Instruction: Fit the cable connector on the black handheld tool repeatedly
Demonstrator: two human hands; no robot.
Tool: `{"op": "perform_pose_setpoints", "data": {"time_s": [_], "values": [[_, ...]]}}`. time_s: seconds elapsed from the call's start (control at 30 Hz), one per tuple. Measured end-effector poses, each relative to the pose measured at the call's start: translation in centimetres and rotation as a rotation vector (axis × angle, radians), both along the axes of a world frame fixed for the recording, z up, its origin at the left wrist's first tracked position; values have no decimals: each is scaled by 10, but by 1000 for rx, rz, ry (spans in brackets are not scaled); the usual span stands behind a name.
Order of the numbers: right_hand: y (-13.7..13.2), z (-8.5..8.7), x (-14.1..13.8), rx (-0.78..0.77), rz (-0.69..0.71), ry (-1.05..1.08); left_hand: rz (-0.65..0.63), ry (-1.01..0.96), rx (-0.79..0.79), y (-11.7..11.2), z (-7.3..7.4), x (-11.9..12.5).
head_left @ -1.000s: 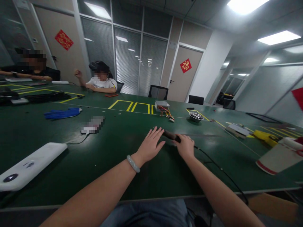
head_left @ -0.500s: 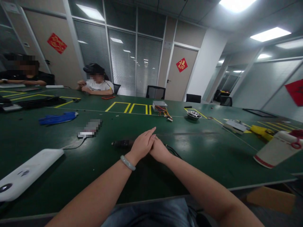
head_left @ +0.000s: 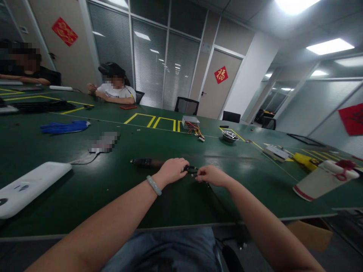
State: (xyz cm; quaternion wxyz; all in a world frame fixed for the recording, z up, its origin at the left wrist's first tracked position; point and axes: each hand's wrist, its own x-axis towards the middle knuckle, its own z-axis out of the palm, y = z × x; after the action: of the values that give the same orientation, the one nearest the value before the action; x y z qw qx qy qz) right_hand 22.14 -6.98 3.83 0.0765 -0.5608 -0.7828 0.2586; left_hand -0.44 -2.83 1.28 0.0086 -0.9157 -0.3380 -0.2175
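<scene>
A dark, stick-shaped electric screwdriver point(head_left: 141, 162) lies on the green table, its tip pointing left. My left hand point(head_left: 172, 170), with a pale bangle at the wrist, is closed over the tool's right-hand end. Out of that end a black cable point(head_left: 217, 194) loops and runs down toward the table's front edge. To the right, my right hand point(head_left: 211, 175) pinches the cable between thumb and fingers. The spot where the cable joins the tool is partly hidden by my left fingers.
A white power bank point(head_left: 36, 189) is wired to a phone point(head_left: 104, 142), with a blue glove point(head_left: 65, 127) behind. Farther off stand a metal box point(head_left: 190, 121) with wires and a metal bowl point(head_left: 230, 136). A white cup point(head_left: 317, 179) is at right. Two people sit across the table.
My hands were pressed together over the tool and have come apart. The left now closes over the tool's end; the right has moved right onto the cable. The view has shifted slightly.
</scene>
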Motion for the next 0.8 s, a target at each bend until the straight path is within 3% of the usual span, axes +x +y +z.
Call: {"op": "perform_pose_setpoints", "data": {"time_s": [0.13,0.3,0.47,0.6,0.8], "values": [[24,-6,-13,12,-110,450,27,16,-38,3,5,-5],[40,-30,-27,110,-226,620,122,40,-31,5,6,-13],[32,-45,-22,184,-260,506,131,50,0,2,5,-10],[23,-37,-23,352,-244,310,153,58,6,1,4,-5],[12,-23,-34,474,-191,15,123,29,15,0,2,-5]]}}
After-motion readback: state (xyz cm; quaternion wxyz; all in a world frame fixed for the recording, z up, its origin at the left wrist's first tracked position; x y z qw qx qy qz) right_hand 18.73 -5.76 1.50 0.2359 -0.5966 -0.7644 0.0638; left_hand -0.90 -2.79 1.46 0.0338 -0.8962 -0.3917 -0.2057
